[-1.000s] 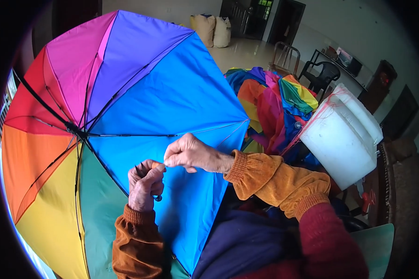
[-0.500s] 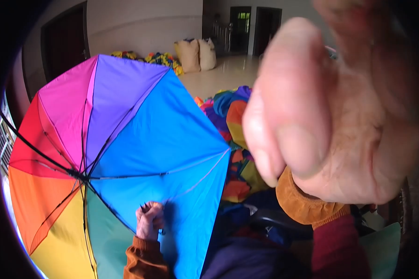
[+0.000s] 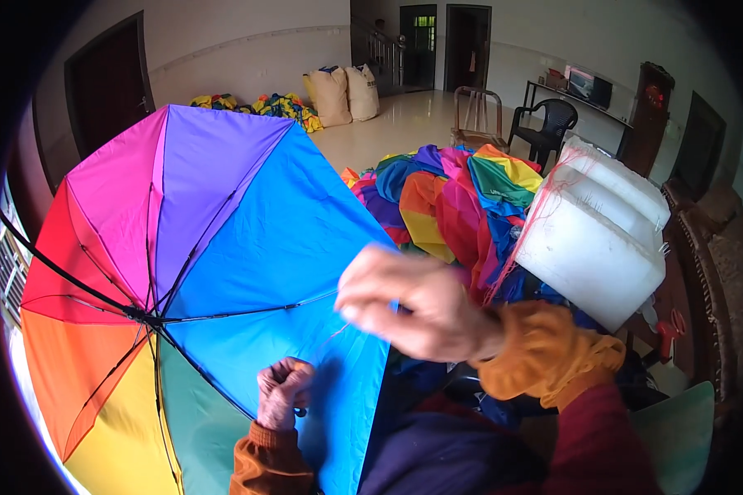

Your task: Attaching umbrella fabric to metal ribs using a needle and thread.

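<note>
The umbrella [image 3: 206, 297] sits spread at nine o'clock, ribs [image 3: 260, 311] facing the hands, probably to bring its blue panel [image 3: 243, 351] within reach of the left hand [image 3: 285, 388], pinched together, contents hidden, while the blurred right hand [image 3: 417, 301] hovers at its two o'clock, curled, grip unclear.

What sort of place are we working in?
It looks like a large room in a home, perhaps doubling as a workshop: a rainbow umbrella is open in front, with a heap of colourful cloth and a black chair beyond.
</note>
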Tool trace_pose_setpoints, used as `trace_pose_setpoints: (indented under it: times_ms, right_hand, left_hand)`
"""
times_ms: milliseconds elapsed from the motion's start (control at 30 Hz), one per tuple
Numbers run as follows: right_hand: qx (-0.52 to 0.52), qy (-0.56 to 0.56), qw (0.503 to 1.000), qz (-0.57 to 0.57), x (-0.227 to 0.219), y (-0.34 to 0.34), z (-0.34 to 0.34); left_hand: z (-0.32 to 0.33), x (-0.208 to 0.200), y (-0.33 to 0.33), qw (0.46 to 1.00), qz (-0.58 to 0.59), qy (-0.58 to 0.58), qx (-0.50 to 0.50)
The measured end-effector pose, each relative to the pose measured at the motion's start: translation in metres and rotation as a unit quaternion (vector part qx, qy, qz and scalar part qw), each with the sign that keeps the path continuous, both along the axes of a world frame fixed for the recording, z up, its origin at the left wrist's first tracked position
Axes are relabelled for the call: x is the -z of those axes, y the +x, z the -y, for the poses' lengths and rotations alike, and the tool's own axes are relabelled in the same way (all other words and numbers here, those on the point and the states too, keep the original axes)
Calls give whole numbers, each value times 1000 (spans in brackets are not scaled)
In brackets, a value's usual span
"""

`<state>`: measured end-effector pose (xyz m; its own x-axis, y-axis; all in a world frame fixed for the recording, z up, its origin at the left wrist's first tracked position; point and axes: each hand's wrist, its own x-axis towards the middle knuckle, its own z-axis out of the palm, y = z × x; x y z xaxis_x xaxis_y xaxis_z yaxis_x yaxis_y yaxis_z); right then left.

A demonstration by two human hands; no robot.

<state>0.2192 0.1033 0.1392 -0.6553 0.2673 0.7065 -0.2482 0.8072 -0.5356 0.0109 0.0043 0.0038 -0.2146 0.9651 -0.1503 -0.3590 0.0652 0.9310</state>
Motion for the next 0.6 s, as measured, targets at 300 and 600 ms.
trace_pose_setpoints:
  times_ms: [300, 600]
  right_hand:
    - [-145, -360, 884, 261, 89, -34, 3]
    - [-91, -188, 955, 211, 42, 6, -48]
  left_hand:
    - [16, -28, 26, 987, -147, 67, -8]
    - [11, -16, -12, 994, -8, 93, -61]
